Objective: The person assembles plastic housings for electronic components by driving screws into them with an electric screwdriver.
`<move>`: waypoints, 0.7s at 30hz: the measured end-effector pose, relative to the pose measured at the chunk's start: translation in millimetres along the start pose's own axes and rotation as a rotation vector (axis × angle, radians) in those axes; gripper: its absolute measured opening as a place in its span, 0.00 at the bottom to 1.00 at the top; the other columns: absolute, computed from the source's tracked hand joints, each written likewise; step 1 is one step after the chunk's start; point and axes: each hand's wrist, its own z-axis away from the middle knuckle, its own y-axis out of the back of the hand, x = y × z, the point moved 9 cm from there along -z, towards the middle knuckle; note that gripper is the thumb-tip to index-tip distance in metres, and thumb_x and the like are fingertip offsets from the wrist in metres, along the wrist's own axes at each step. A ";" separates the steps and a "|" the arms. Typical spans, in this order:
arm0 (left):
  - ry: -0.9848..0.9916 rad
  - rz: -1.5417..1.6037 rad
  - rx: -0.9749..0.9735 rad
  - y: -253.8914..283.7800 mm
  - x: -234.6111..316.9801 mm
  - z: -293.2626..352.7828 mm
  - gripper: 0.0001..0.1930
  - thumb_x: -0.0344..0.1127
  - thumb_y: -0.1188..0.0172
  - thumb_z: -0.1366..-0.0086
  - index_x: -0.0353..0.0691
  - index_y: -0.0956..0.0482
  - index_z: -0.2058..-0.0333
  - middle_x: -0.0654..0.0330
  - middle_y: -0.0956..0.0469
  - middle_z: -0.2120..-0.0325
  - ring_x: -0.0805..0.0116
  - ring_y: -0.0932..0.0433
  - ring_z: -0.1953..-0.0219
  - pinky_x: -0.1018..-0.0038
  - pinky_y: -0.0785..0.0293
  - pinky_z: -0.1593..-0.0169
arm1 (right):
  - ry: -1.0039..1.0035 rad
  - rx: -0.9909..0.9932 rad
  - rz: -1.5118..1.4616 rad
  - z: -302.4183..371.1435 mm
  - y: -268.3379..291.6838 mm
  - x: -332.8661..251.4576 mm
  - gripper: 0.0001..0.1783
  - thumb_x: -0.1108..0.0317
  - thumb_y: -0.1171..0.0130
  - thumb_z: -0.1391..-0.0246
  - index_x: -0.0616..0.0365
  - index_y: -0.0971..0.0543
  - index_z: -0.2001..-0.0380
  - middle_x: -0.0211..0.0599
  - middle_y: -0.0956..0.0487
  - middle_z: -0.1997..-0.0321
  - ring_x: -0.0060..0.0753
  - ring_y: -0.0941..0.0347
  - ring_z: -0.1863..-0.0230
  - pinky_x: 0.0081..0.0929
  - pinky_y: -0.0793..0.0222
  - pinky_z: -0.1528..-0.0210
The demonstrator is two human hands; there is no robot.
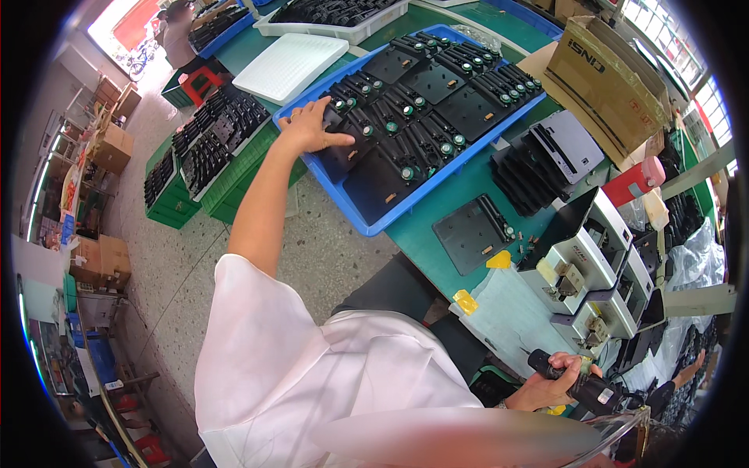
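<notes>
My left hand [310,131] reaches over the left side of a blue tray [368,226], thumb and fingers spread apart. Its fingers are above or against the black parts there; whether they touch, I cannot tell. Rows of black plates [373,184] and black bar-shaped pieces with round green-and-white ends fill the tray. At the lower right, my right hand [550,384] is wrapped round a black electric screwdriver [597,395], its thin bit pointing up and left. One black plate with a bar piece [470,236] lies on the green table.
Grey-and-black metal fixtures [577,269] stand at the right beside a pale sheet [515,308]. Behind them are upright black plates [521,175], a red bottle [633,181] and a cardboard box [601,86]. Loaded green crates [242,175] stand left. Another person [178,39] is far left.
</notes>
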 end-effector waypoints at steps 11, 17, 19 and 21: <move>-0.084 0.182 -0.089 -34.8 -57.4 -63.7 0.52 0.57 0.28 0.57 0.36 0.41 0.38 0.45 0.37 0.40 0.51 0.36 0.39 0.64 0.40 0.37 | -0.013 -0.020 0.027 4.7 -11.6 -1.3 0.18 0.78 0.46 0.49 0.58 0.37 0.56 0.33 0.36 0.84 0.23 0.38 0.83 0.23 0.36 0.78; -0.088 0.198 -0.123 -34.3 -53.9 -59.6 0.45 0.57 0.27 0.58 0.33 0.31 0.45 0.46 0.31 0.45 0.52 0.32 0.42 0.66 0.37 0.39 | -0.015 -0.038 0.013 3.6 -13.0 1.2 0.17 0.77 0.46 0.49 0.57 0.36 0.56 0.33 0.35 0.84 0.23 0.38 0.83 0.23 0.36 0.78; -0.098 0.171 -0.130 -30.8 -49.0 -57.1 0.46 0.57 0.28 0.58 0.33 0.32 0.45 0.46 0.30 0.46 0.51 0.32 0.43 0.66 0.36 0.40 | -0.017 -0.051 -0.002 3.9 -12.1 2.2 0.17 0.77 0.45 0.49 0.57 0.36 0.56 0.33 0.35 0.84 0.23 0.38 0.83 0.22 0.36 0.78; -0.134 0.182 -0.079 -24.6 -44.2 -59.0 0.44 0.55 0.28 0.58 0.37 0.32 0.44 0.48 0.31 0.45 0.51 0.33 0.42 0.64 0.36 0.40 | -0.018 -0.056 0.007 4.3 -11.1 2.9 0.18 0.77 0.45 0.50 0.57 0.36 0.56 0.33 0.35 0.84 0.23 0.37 0.83 0.22 0.36 0.78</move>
